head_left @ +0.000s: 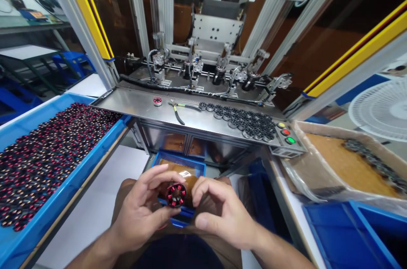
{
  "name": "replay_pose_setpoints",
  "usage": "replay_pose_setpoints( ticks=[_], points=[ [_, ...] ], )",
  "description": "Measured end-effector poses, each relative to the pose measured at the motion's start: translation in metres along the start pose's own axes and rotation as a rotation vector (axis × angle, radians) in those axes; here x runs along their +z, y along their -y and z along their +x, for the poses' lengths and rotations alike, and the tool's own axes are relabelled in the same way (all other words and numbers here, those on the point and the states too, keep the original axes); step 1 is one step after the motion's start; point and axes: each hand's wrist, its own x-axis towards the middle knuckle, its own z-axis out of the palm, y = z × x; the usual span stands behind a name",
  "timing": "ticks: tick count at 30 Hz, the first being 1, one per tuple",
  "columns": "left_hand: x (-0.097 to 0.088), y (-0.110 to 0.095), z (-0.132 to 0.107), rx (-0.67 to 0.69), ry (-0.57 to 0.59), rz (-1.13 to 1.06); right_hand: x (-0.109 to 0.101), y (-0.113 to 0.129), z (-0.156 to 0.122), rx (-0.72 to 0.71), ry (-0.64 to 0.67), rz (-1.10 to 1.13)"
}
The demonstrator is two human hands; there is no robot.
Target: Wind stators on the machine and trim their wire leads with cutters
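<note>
My left hand [140, 209] grips a motor stator [176, 194], a round black ring wound with red wire, between thumb and fingers above my lap. The stator's slotted face is tilted up toward me. Just right of it is my right hand [224, 214], its fingers curled and the thumb apart from them, with nothing visible between. On the steel ledge [127, 103] ahead lie one red-wound stator [157, 102], green-handled cutters [178, 112] and a cluster of bare dark stator cores [244, 120].
At left, a blue tray [73, 163] is filled with wound stators. A winding machine [206, 69] stands behind the ledge, with coloured push buttons [286, 132] at its right end. A lined carton [330, 163] and blue bin [337, 222] are at right.
</note>
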Motion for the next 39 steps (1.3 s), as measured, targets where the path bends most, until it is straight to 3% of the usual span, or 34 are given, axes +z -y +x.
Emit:
replay_pose_setpoints(
  ticks=[6, 11, 16, 19, 24, 31, 36, 39],
  points=[
    [0.005, -0.004, -0.004, -0.062, -0.006, 0.028, 0.014, 0.006, 0.003, -0.062, -0.115, 0.045],
    [0.003, -0.008, -0.002, -0.196, 0.029, -0.202, 0.024, -0.004, 0.0, -0.089, -0.176, 0.183],
    [0.006, -0.004, 0.001, -0.289, 0.062, -0.381, 0.03, -0.008, -0.006, -0.153, -0.197, 0.14],
    [0.013, 0.0, 0.001, -0.209, -0.054, -0.336, 0.033, -0.009, -0.008, -0.195, -0.215, 0.079],
    [0.021, -0.002, -0.002, -0.013, -0.188, 0.055, 0.033, -0.012, -0.007, -0.207, -0.211, 0.05],
    [0.014, 0.001, -0.008, 0.264, -0.141, 0.377, 0.039, -0.009, -0.001, -0.187, -0.191, 0.173],
    [0.013, 0.005, -0.01, 0.25, -0.173, 0.399, 0.048, -0.014, -0.002, -0.073, -0.331, 0.269],
    [0.013, 0.004, -0.01, 0.247, -0.18, 0.41, 0.048, -0.019, -0.004, -0.073, -0.335, 0.253]
  ],
)
